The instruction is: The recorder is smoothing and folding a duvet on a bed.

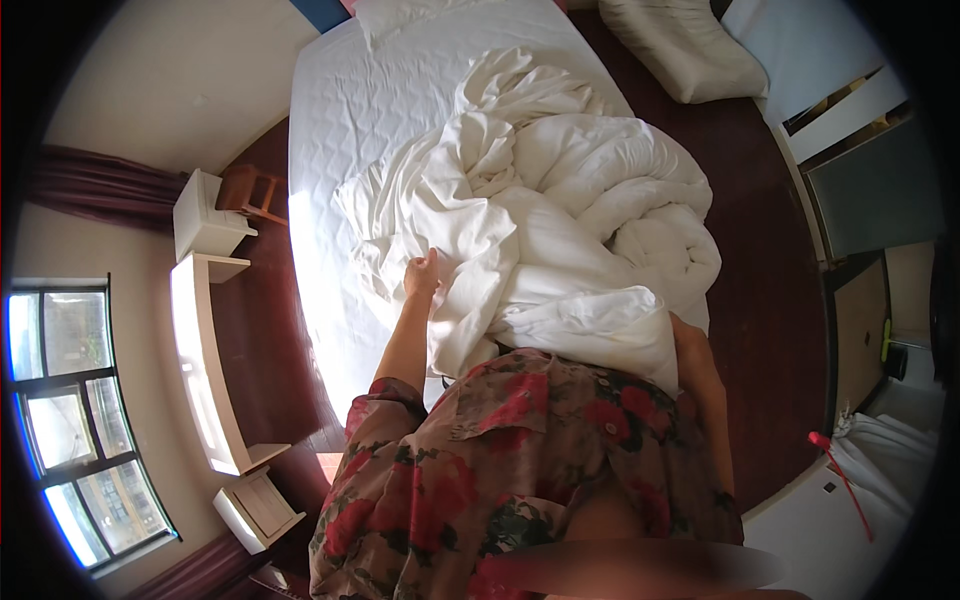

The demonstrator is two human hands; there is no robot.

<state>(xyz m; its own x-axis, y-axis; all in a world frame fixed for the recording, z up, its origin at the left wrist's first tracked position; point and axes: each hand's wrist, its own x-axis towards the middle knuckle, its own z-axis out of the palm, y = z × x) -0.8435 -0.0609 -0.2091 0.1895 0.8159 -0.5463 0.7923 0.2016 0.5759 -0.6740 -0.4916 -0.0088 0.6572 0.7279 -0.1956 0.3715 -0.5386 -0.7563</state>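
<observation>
A rumpled white duvet (555, 217) with loose white cover fabric lies heaped on a bed with a white quilted mattress cover (337, 112). My left hand (422, 276) is at the heap's left part, thumb raised and fingers curled against the fabric; whether they grip it is hard to tell. On the right, my bare forearm comes down beside the bundle, and white fabric covers my right hand, so its fingers are hidden. The near folds of the duvet rest against my floral shirt.
Left of the bed stand a brown wooden chair (247, 193), a white cabinet (210, 214) and a long white desk (206, 367) by the window. A cream cushion or folded bedding (686, 52) lies at the upper right. Dark red floor (765, 300) borders the bed.
</observation>
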